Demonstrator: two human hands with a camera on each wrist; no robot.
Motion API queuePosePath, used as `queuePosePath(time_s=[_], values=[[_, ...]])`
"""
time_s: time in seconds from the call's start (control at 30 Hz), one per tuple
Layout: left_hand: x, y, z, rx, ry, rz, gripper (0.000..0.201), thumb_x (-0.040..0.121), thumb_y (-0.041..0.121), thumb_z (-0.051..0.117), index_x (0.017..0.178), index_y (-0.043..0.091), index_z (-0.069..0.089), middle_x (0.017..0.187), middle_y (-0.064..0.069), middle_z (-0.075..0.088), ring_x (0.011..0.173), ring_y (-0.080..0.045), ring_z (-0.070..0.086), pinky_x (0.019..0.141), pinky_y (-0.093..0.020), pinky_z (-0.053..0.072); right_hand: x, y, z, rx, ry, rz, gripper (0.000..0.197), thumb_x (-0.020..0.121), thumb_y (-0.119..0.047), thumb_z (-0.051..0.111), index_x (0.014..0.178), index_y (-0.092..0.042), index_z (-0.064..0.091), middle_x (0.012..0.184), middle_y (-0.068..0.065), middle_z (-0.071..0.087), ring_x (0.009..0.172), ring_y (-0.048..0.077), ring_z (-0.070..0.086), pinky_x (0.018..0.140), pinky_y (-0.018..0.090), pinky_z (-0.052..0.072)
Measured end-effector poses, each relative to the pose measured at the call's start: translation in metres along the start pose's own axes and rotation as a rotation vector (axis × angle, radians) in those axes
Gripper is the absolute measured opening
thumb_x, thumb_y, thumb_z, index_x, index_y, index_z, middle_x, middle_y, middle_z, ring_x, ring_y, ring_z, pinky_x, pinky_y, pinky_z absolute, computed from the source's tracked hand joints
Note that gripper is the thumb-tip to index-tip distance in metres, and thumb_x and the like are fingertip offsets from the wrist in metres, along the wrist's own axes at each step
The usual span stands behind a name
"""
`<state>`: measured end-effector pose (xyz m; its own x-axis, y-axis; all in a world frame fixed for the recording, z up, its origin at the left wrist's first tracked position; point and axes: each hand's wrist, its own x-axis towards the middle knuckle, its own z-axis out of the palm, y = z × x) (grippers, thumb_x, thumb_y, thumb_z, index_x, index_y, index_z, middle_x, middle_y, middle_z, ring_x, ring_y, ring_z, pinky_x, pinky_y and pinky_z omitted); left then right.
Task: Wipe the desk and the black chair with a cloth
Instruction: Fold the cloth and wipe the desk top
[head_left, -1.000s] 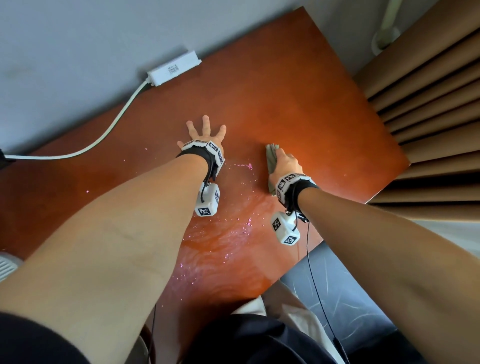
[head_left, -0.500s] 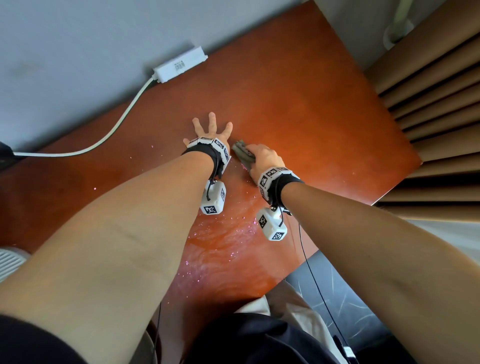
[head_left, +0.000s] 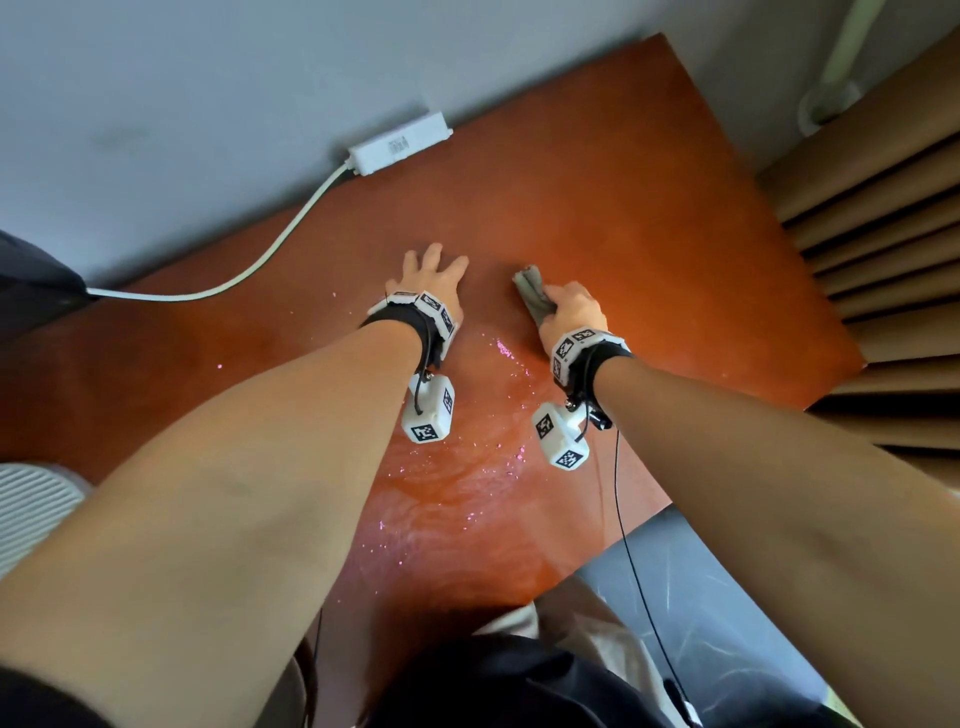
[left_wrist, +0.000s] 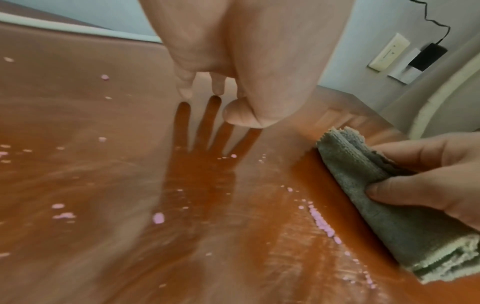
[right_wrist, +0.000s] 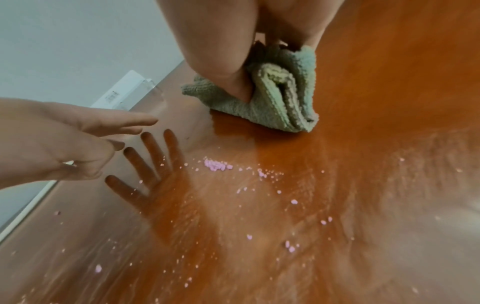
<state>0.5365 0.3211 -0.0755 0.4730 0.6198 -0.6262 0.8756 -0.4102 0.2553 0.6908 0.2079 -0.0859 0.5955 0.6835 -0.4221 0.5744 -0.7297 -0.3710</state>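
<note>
gripping the folded cloth (head_left: 532, 296) on the desk (head_left: 623, 197) mid-way across, the right hand (head_left: 574, 314) has bare wood to the right edge; left hand (head_left: 431, 283) spread flat just beside, pink crumbs (head_left: 506, 351) near.

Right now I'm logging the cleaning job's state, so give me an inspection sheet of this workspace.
Surface: reddish wooden desk, glossy, smeared near the front.
Job's things: folded grey-green cloth pressed on the desk; black chair not identifiable.
Clutter: pink crumbs scattered between and in front of both hands.
Grippers: right hand grips the cloth; left hand with fingers spread just above the desk.
Cables: white power strip with its white cord along the wall; thin black wire from the right wrist.
Surroundings: grey wall, tan curtain.
</note>
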Motion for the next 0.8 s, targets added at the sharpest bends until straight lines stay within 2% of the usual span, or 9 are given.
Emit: queuePosePath(time_s=[0.13,0.23,0.37,0.47,0.57,0.67,0.73,0.8], values=[[-0.002,-0.016,0.003,0.06,-0.061,-0.019,0.09,0.079,0.001,0.054,0.155,0.033,0.016,0.164,0.001,-0.011,0.15,-0.034,-0.006,0.117,-0.056,0.022,0.003,-0.014,0.007,-0.116,-0.088,-0.128,0.053,0.084,-0.001,0.049,0.125,-0.034,0.061,0.127,-0.008,0.055,0.106,0.024,0.059,0.089,0.024,0.048],[0.003,-0.017,0.002,0.06,-0.113,-0.023,0.093,0.08,0.0,0.053,0.155,0.034,0.011,0.163,0.002,-0.016,0.149,-0.037,-0.01,0.118,-0.057,0.018,0.003,-0.021,0.013,-0.21,-0.2,-0.286,0.048,0.088,-0.008,0.052,0.123,-0.04,0.061,0.124,-0.013,0.055,0.105,0.019,0.058,0.089,0.025,0.048],[0.003,-0.01,-0.005,0.083,-0.162,-0.043,0.1,0.079,-0.007,0.055,0.156,0.035,0.007,0.162,0.003,-0.021,0.149,-0.034,-0.016,0.12,-0.058,0.008,-0.001,-0.023,0.014,-0.286,-0.309,-0.448,0.04,0.091,-0.014,0.056,0.123,-0.038,0.063,0.124,-0.009,0.057,0.108,0.018,0.055,0.088,0.03,0.049],[-0.001,-0.008,-0.01,0.087,-0.167,-0.051,0.096,0.083,-0.007,0.053,0.156,0.035,0.007,0.163,0.003,-0.02,0.149,-0.033,-0.015,0.12,-0.056,0.006,0.0,-0.029,0.013,-0.349,-0.375,-0.51,0.042,0.09,-0.011,0.057,0.124,-0.035,0.063,0.124,-0.007,0.058,0.112,0.018,0.055,0.091,0.034,0.049],[0.001,-0.01,-0.009,0.082,-0.13,-0.04,0.085,0.085,-0.001,0.053,0.154,0.032,0.017,0.164,0.002,-0.011,0.15,-0.034,-0.006,0.12,-0.056,0.013,0.002,-0.032,0.008,-0.274,-0.431,-0.428,0.043,0.085,-0.008,0.053,0.112,-0.037,0.069,0.108,-0.008,0.066,0.096,0.02,0.062,0.081,0.038,0.056],[0.002,-0.015,-0.004,0.028,-0.043,-0.005,0.059,0.089,0.009,0.05,0.144,0.024,0.037,0.161,0.0,0.015,0.144,-0.035,0.019,0.112,-0.057,0.029,-0.001,-0.03,0.004,-0.153,-0.355,-0.32,0.048,0.079,-0.004,0.047,0.102,-0.039,0.072,0.096,-0.01,0.068,0.085,0.019,0.063,0.071,0.038,0.059],[-0.004,-0.017,-0.003,-0.004,0.038,-0.006,0.048,0.093,0.015,0.047,0.141,0.02,0.043,0.156,-0.003,0.029,0.138,-0.033,0.03,0.107,-0.051,0.038,-0.003,-0.026,0.003,-0.083,-0.294,-0.265,0.048,0.077,-0.005,0.047,0.101,-0.038,0.072,0.093,-0.008,0.068,0.081,0.02,0.064,0.068,0.037,0.059],[-0.012,-0.017,-0.001,-0.037,0.108,-0.021,0.043,0.096,0.018,0.044,0.139,0.016,0.047,0.153,-0.006,0.036,0.137,-0.031,0.034,0.105,-0.047,0.04,-0.006,-0.024,0.001,-0.029,-0.262,-0.224,0.049,0.075,-0.007,0.047,0.105,-0.038,0.071,0.096,-0.007,0.069,0.079,0.02,0.065,0.067,0.034,0.06]])
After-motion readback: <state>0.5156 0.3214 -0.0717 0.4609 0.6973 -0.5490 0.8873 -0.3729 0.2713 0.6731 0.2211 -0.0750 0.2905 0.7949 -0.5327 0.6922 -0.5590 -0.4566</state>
